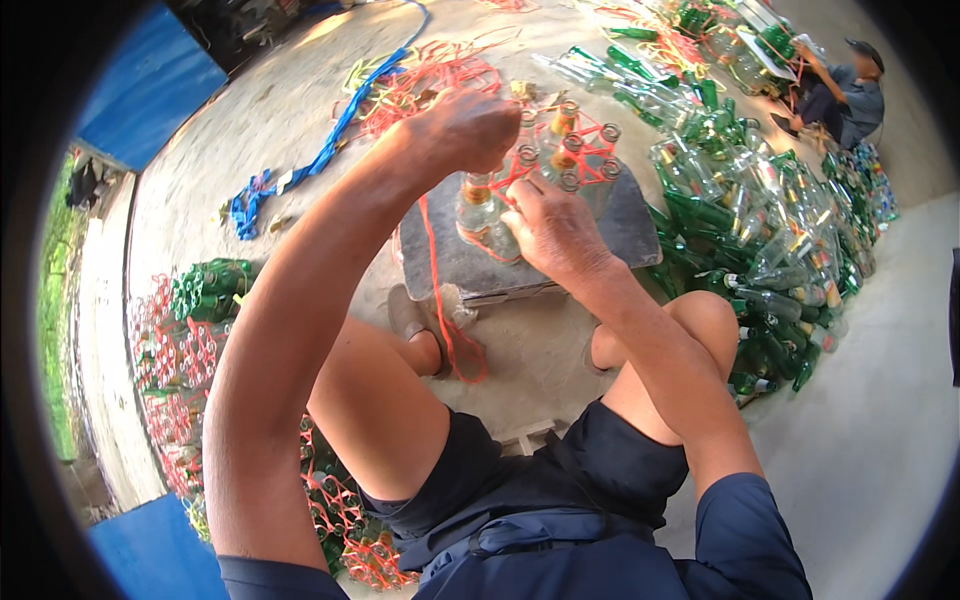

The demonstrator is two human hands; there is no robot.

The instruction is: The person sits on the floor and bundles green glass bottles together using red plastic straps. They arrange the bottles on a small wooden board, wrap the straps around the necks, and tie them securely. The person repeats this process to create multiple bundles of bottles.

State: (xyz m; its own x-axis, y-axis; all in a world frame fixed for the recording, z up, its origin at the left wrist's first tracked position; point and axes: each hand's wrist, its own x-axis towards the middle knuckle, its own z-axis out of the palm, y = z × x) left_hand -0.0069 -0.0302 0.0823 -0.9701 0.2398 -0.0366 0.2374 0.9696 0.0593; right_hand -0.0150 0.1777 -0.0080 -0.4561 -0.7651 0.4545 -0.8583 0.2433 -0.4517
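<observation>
A cluster of clear glass bottles (487,225) stands upright on a dark, low block (525,277) before me. Red plastic twine (433,255) weaves around the bottle necks (574,142), and a loose length hangs over the block's near edge down to the floor. My left hand (480,131) is clenched at the left of the necks, on the twine, its fingertips partly hidden. Close to the front bottles, my right hand (559,225) pinches the twine between thumb and fingers. Some bottles carry orange labels at the neck.
A heap of loose green and clear bottles (757,225) covers the floor at right. A seated person (855,97) is beyond it. Bundles of tied bottles (199,345) stand at left. Tangled red twine (450,67) and a blue strap (330,150) lie behind the block.
</observation>
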